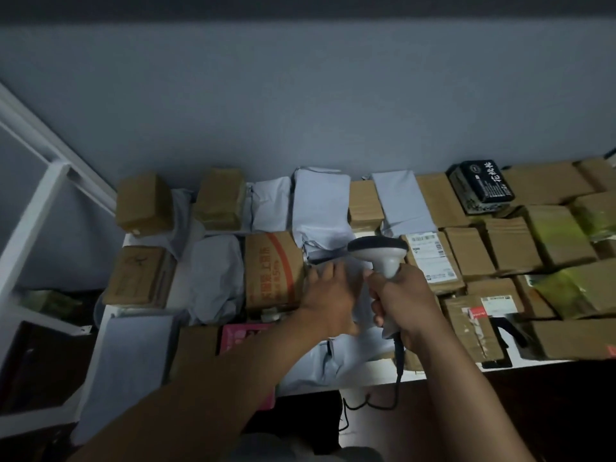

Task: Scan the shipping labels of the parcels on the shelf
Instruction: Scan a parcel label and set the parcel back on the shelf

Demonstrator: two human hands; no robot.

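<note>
Parcels and tools, counted

One scanner, one black tin upper right, one pink box; two hands.

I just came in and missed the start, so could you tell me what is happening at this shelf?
A person is scanning parcels. The right hand grips a handheld scanner, its head pointing over a grey mailer bag. The left hand rests flat with straight fingers on the bags in the middle. Cardboard boxes crowd the shelf; one beside the scanner shows a white shipping label.

A white shelf carries brown cardboard boxes, grey mailer bags and a black box.
</note>
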